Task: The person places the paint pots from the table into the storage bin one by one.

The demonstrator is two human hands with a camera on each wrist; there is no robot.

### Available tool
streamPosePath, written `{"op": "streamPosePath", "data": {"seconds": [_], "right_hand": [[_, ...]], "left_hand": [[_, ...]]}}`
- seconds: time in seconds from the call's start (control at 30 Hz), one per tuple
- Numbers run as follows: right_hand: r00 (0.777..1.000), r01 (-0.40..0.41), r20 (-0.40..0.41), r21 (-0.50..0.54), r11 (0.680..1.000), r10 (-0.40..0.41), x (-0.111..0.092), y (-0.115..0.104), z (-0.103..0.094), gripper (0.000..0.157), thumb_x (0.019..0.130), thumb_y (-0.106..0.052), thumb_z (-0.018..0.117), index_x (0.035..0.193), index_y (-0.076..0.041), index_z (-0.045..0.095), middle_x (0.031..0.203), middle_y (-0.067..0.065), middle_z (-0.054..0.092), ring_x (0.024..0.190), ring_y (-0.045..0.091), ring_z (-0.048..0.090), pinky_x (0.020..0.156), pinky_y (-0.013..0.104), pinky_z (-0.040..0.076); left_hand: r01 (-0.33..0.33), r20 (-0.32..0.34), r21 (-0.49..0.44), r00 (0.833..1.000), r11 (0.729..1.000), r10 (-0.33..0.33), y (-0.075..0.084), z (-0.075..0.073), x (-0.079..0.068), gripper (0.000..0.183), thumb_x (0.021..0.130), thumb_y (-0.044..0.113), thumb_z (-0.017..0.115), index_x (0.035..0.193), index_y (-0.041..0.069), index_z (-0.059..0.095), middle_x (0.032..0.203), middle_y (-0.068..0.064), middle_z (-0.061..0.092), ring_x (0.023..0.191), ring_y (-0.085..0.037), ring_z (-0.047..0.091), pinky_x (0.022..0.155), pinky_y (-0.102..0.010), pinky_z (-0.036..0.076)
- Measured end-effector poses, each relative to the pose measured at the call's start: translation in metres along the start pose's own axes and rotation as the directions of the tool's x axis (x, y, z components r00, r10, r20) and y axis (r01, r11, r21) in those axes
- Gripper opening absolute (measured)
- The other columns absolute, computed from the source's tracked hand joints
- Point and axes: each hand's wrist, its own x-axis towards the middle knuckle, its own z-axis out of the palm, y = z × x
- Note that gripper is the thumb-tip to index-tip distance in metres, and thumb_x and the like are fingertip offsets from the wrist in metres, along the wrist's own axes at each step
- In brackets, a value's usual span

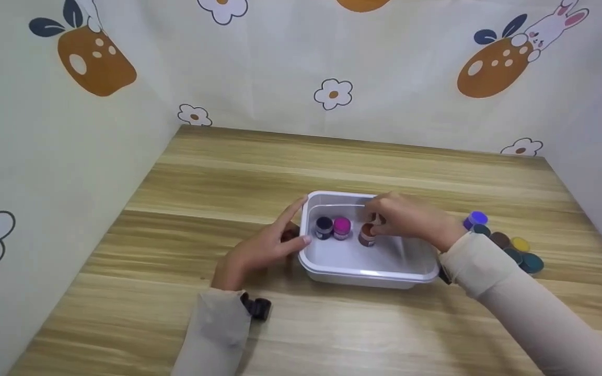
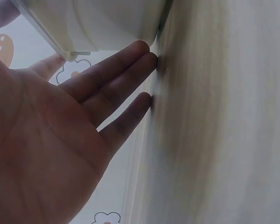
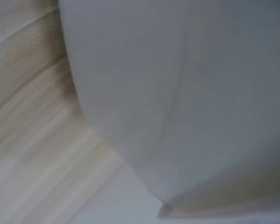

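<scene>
A white plastic tub [image 1: 369,273] stands on the table. Inside it, a black-lidded jar [image 1: 324,228] and a magenta-lidded jar [image 1: 342,228] sit side by side near the left wall. My right hand [image 1: 408,216] reaches over the tub and pinches a small brown jar [image 1: 367,236] at its middle. The left hand [image 1: 267,245] rests at the tub's left end, thumb and forefinger touching the rim. In the left wrist view its other fingers [image 2: 116,93] stretch out beside the tub wall. Only the tub's outer wall [image 3: 126,84] and the table show in the right wrist view.
Right of the tub several more jars stand close together, among them a purple jar [image 1: 475,220], a yellow-lidded jar [image 1: 520,244] and a dark teal-lidded jar [image 1: 532,262]. A patterned cloth wall [image 1: 280,62] borders the wooden table [image 1: 217,188] at the back and sides.
</scene>
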Motion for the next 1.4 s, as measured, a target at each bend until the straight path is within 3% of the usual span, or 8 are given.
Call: {"op": "streamPosePath", "data": {"seconds": [0.13,0.23,0.6,0.83,0.97,1.07,1.2,1.4], "right_hand": [[0.999,-0.023,0.042,0.045,0.999,0.021,0.0,0.001,0.002,0.025,0.08,-0.005,0.078,0.105,-0.004,0.074,0.089,0.005,0.071,0.077,0.015,0.064,0.069,0.029,0.056],[0.999,-0.006,0.041,0.068,0.998,0.003,0.001,0.001,0.003,0.018,0.079,-0.002,0.076,0.097,-0.004,0.073,0.083,0.004,0.069,0.074,0.013,0.062,0.066,0.027,0.055],[0.999,-0.03,0.026,0.068,0.997,0.028,-0.004,0.005,0.005,0.009,0.089,-0.012,0.072,0.098,-0.009,0.073,0.085,-0.002,0.068,0.07,0.008,0.058,0.064,0.026,0.052],[0.989,-0.073,-0.116,0.127,0.989,0.088,-0.032,0.016,-0.019,0.005,0.092,-0.012,0.07,0.092,-0.007,0.07,0.082,0.001,0.066,0.074,0.013,0.06,0.067,0.032,0.053],[0.961,-0.152,-0.206,0.165,0.975,0.185,-0.062,0.025,-0.032,0.007,0.094,-0.014,0.068,0.095,-0.007,0.071,0.089,0.002,0.069,0.084,0.017,0.064,0.073,0.036,0.055],[0.926,-0.211,-0.273,0.195,0.958,0.26,-0.088,0.035,-0.036,0.01,0.096,-0.016,0.066,0.096,-0.007,0.071,0.091,0.002,0.07,0.085,0.017,0.065,0.073,0.032,0.055],[0.878,-0.26,-0.347,0.231,0.938,0.329,-0.122,0.048,-0.033,0.009,0.095,-0.015,0.067,0.096,-0.006,0.07,0.091,0.003,0.071,0.083,0.005,0.061,0.071,0.02,0.052],[0.8,-0.33,-0.437,0.25,0.91,0.411,-0.169,0.065,-0.02,0.009,0.093,-0.012,0.069,0.095,-0.003,0.07,0.091,0.009,0.071,0.077,-0.008,0.056,0.068,0.009,0.046]], "left_hand": [[-0.005,0.001,0.0,1.0,1.0,0.005,0.0,0.0,0.0,0.084,0.096,0.045,0.059,0.16,0.034,0.006,0.15,-0.017,0.044,0.13,-0.032,0.05,0.108,-0.055,0.038],[-0.012,-0.002,0.004,1.0,1.0,0.012,0.0,-0.001,0.001,0.083,0.096,0.045,0.059,0.16,0.033,0.006,0.154,-0.016,0.038,0.133,-0.034,0.047,0.109,-0.057,0.036],[-0.02,-0.002,-0.01,1.0,1.0,0.02,-0.001,0.001,0.001,0.083,0.097,0.043,0.059,0.16,0.033,0.007,0.146,-0.017,0.047,0.127,-0.03,0.052,0.108,-0.053,0.039],[-0.01,-0.009,0.005,1.0,1.0,0.01,-0.002,0.0,0.001,0.084,0.096,0.044,0.06,0.16,0.034,0.007,0.148,-0.017,0.045,0.127,-0.031,0.052,0.108,-0.054,0.038],[-0.012,-0.005,0.011,1.0,1.0,0.012,-0.003,-0.001,0.0,0.083,0.096,0.044,0.059,0.16,0.034,0.007,0.152,-0.016,0.041,0.13,-0.031,0.05,0.109,-0.054,0.037],[-0.004,-0.011,0.015,1.0,1.0,0.004,-0.002,-0.001,-0.001,0.083,0.096,0.044,0.059,0.16,0.034,0.007,0.157,-0.014,0.035,0.134,-0.033,0.046,0.11,-0.056,0.034],[0.011,-0.015,0.005,1.0,1.0,-0.011,-0.001,-0.001,-0.002,0.081,0.097,0.04,0.059,0.16,0.036,0.007,0.158,-0.013,0.033,0.135,-0.033,0.044,0.11,-0.057,0.034],[-0.008,-0.005,-0.007,1.0,1.0,0.008,-0.002,0.002,0.001,0.08,0.098,0.038,0.059,0.16,0.034,0.008,0.151,-0.016,0.042,0.129,-0.031,0.051,0.108,-0.055,0.039]]}}
